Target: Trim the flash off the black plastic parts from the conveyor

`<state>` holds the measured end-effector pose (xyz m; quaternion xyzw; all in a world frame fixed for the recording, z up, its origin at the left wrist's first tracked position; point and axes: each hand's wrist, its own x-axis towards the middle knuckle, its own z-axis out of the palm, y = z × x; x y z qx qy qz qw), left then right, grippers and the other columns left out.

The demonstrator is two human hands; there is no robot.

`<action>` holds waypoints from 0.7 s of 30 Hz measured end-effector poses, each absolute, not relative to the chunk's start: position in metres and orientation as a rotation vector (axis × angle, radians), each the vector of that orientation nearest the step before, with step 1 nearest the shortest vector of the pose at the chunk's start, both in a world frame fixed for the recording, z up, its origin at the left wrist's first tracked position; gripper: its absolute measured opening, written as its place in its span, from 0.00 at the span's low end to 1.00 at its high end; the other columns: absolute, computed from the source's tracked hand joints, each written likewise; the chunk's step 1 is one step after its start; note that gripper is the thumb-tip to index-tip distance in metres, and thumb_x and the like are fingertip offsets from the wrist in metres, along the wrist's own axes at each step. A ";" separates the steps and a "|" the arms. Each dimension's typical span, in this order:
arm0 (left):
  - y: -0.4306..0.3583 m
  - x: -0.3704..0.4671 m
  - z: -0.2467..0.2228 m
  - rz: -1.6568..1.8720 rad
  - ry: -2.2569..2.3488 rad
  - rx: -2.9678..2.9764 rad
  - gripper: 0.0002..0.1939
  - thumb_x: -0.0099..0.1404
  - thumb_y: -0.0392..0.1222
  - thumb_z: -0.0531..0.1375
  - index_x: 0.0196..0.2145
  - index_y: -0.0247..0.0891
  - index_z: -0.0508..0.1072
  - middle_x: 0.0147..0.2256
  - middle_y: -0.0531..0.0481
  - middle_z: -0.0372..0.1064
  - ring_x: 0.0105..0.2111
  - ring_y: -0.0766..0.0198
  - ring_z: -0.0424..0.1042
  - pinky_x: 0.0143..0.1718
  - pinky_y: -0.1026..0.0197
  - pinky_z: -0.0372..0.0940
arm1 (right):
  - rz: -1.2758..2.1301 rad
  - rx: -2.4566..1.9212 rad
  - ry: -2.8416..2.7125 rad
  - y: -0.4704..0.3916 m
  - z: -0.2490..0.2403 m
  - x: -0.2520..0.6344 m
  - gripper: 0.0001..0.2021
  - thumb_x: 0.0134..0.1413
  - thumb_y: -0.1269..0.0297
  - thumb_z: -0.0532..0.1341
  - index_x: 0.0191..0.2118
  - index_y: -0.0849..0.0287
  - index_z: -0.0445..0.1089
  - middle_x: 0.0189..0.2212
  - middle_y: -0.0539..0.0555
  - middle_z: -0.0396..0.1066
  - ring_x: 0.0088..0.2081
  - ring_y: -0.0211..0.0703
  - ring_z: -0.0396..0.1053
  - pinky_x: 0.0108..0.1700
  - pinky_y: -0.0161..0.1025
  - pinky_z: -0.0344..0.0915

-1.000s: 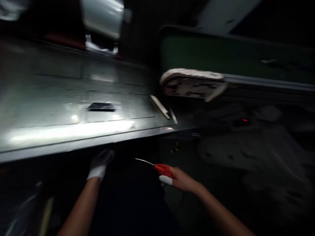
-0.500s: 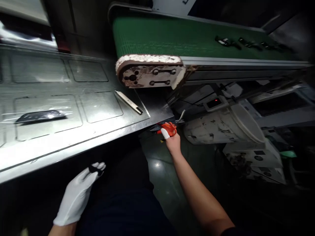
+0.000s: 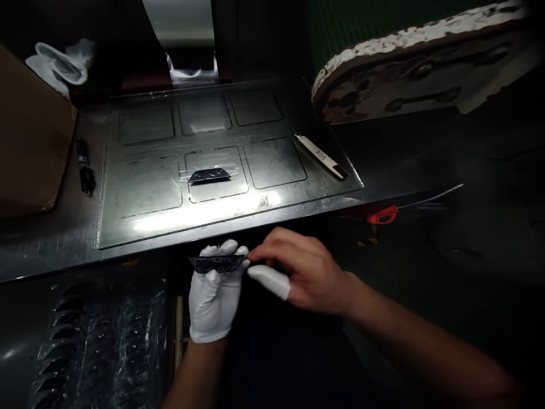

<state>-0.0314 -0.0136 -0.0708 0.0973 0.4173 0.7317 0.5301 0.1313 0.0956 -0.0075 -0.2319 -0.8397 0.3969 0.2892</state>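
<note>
My left hand (image 3: pixel 215 304), in a white glove, holds a black trapezoid-shaped plastic part (image 3: pixel 215 263) between thumb and fingers, just below the table's front edge. My right hand (image 3: pixel 313 272) is bare except for a white cover on the thumb. Its index finger and thumb come close together in a pinch at the right end of that part; anything between the tips is too small to make out. A second black part (image 3: pixel 210 175), with clear film about it, lies on the clear sheet (image 3: pixel 217 136) in front of me.
A white pen-shaped tool marked A06 (image 3: pixel 321 156) rests on the sheet's right. Orange-handled scissors (image 3: pixel 382 215) are by the table edge. At left are a black marker (image 3: pixel 85 167) and a cardboard box (image 3: pixel 34 136). Plastic trays (image 3: pixel 106 341) hold several black parts. A conveyor end (image 3: pixel 409 74) juts in upper right.
My right hand has left the orange scissors and come left to my left hand. The left hand has turned up, showing the held part. My view has swung left.
</note>
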 end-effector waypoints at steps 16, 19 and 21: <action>-0.002 -0.055 -0.036 1.606 1.222 0.495 0.29 0.68 0.48 0.67 0.65 0.42 0.70 0.61 0.37 0.73 0.58 0.44 0.75 0.58 0.49 0.72 | 0.907 -0.470 -2.637 0.166 0.042 0.072 0.03 0.60 0.68 0.63 0.40 0.59 0.72 0.31 0.49 0.73 0.30 0.36 0.66 0.32 0.34 0.56; -0.004 -0.057 -0.037 1.614 1.174 0.449 0.25 0.73 0.52 0.60 0.64 0.42 0.71 0.59 0.36 0.74 0.54 0.43 0.78 0.54 0.47 0.75 | 0.552 -0.701 -2.826 0.212 0.062 0.040 0.08 0.55 0.73 0.63 0.41 0.59 0.73 0.36 0.52 0.77 0.35 0.41 0.69 0.34 0.36 0.54; -0.007 -0.057 -0.038 1.607 1.194 0.424 0.24 0.71 0.54 0.62 0.58 0.39 0.77 0.53 0.34 0.78 0.48 0.42 0.81 0.48 0.46 0.77 | 0.361 -0.777 -2.981 0.237 0.067 0.020 0.11 0.52 0.75 0.62 0.41 0.58 0.73 0.40 0.53 0.78 0.39 0.45 0.72 0.33 0.38 0.51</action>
